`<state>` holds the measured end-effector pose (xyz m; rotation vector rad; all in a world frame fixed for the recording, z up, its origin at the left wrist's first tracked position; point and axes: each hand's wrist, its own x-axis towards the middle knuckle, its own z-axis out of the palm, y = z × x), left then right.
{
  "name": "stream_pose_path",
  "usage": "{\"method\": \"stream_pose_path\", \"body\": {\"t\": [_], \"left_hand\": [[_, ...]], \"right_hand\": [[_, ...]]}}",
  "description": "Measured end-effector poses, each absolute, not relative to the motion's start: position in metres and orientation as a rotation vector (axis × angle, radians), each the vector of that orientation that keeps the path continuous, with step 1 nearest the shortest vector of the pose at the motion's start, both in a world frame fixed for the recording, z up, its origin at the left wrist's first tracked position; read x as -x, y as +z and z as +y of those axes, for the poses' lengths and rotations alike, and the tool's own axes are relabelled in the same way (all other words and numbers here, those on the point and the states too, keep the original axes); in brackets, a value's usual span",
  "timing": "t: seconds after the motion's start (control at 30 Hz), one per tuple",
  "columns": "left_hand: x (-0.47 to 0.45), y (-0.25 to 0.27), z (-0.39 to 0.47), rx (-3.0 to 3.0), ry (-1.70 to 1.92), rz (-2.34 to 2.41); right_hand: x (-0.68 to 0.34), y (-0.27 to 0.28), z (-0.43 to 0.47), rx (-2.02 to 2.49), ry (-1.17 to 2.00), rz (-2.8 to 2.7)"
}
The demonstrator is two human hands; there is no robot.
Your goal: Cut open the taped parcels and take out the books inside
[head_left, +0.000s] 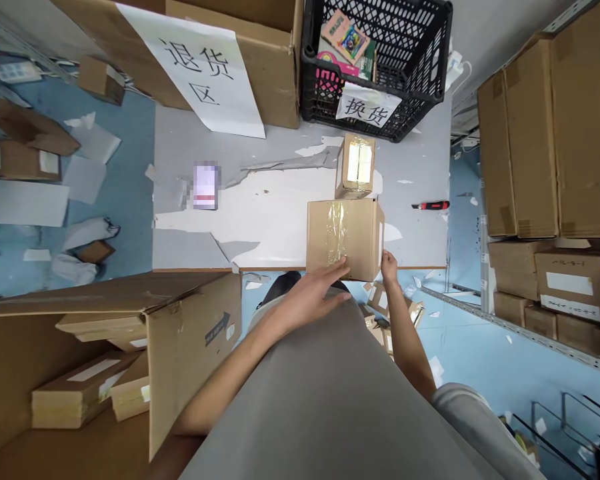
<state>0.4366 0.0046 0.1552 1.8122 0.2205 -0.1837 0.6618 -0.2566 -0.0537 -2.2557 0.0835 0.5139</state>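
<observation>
The taped cardboard box (344,238) sits at the near edge of your desk (280,220), right in front of you, its top sealed with clear tape. Your left hand (314,293) lies against its near side, fingers stretched flat and together, the fingertips reaching onto the box's front lower edge; that grip is spread, not closed around anything. Your right hand (389,265) touches the box's near right corner, but you cannot tell from here whether its fingers are curled or open, since the box corner hides them.

Just behind the box, touching its far edge, stands a smaller box (356,165) with a glossy taped top. To the right of both, well apart, a red utility knife (431,205) lies on the desk. At the desk's far side a black plastic crate (375,63) holds books and carries a paper label, and beside it a large carton (220,53) bears a white handwritten sheet. Torn paper scraps litter the desk. A large open carton (105,360) with small parcels stands at your left, and stacked cartons (550,133) fill shelves at your right.
</observation>
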Motion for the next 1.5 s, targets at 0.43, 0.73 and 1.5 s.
{"method": "stream_pose_path", "body": {"t": [0.43,0.73,1.5], "left_hand": [[-0.398,0.103,0.083,-1.507,-0.075,0.828],[-0.361,0.016,0.116,-1.436,0.026,1.217],[-0.293,-0.038,0.158,-0.828,0.186,1.541]], "right_hand": [[-0.629,-0.027,-0.221,2.280,0.474,-0.027],[-0.568,0.023,-0.161,2.224,0.465,-0.283],[-0.507,0.124,-0.068,1.804,0.674,-1.668]]}}
